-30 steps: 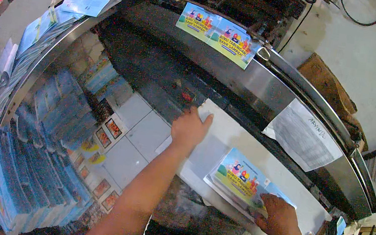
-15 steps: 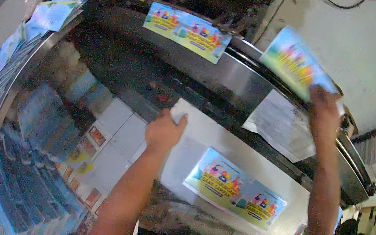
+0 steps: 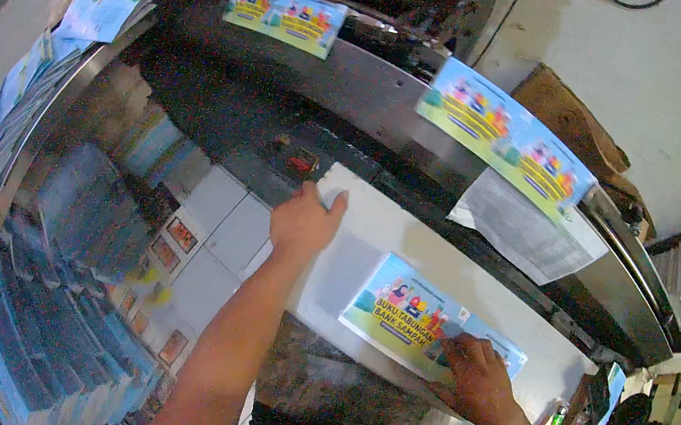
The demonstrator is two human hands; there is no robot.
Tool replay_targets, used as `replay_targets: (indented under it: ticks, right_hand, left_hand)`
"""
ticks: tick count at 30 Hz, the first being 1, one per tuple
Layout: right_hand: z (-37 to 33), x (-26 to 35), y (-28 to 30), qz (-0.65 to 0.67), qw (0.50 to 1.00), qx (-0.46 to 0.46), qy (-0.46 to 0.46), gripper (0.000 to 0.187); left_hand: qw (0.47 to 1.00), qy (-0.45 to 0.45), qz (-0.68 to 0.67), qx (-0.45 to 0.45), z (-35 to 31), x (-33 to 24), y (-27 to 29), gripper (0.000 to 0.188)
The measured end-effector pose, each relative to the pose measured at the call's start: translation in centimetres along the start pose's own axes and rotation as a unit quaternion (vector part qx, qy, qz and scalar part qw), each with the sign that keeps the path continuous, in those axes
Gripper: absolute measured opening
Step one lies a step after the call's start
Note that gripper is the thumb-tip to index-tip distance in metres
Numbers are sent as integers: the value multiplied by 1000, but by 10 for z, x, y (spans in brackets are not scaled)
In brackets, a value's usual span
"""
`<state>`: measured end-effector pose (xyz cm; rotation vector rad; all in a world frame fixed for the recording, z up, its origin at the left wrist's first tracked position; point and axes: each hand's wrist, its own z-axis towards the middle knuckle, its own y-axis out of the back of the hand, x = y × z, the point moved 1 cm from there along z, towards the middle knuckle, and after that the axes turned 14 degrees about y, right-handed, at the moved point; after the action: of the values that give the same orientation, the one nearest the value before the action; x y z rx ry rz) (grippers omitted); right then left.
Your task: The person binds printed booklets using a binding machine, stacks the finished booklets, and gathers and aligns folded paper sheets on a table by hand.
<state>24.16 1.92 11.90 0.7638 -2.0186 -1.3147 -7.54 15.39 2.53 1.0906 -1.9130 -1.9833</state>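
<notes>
1. One landscape printed sheet, blue and green with small cartoon figures, lies flat on a white board, close to its near edge.
2. The person's right hand lies over the sheet's right part, fingers bent and touching the print; whether they pinch an edge cannot be told.
3. The left hand rests at the board's far left corner, thumb spread narrowly from the fingers, with no sheet visible in it; whether the fingers grip the board cannot be told, since their tips are hidden.
4. Beyond the board, a grey metal rail curves across the view. A second sheet of like design leans there, just overlapping a pale, crumpled paper; a third sheet sits farther left.
5. Behind the rail are a light wall and a brown piece of cardboard.
6. Blue-and-white stacks fill the lower left, with floor tiles between them and the board.
7. Bare board runs between the left hand and the sheet, and along the sheet's far side; a green object lies near the right end.
</notes>
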Motion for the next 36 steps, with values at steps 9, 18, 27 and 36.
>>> replay_targets:
  ticks: [9, 18, 27, 36]
  right_hand:
    - [5, -12, 25, 138, 988, -65, -10, 58]
    - [9, -98, 134, 4, 932, -340, -127, 10]
    - [65, -187, 123, -405, 838, -364, -22, 46]
    - [26, -84, 30, -54, 983, -175, 22, 52]
  left_hand:
    - [1000, 8, -19, 9, 2, 3, 5, 61]
    - [1000, 9, -17, -17, 6, 11, -5, 66]
    - [997, 25, 25, 63, 1, -15, 9, 65]
    - [999, 26, 23, 25, 1, -2, 7, 64]
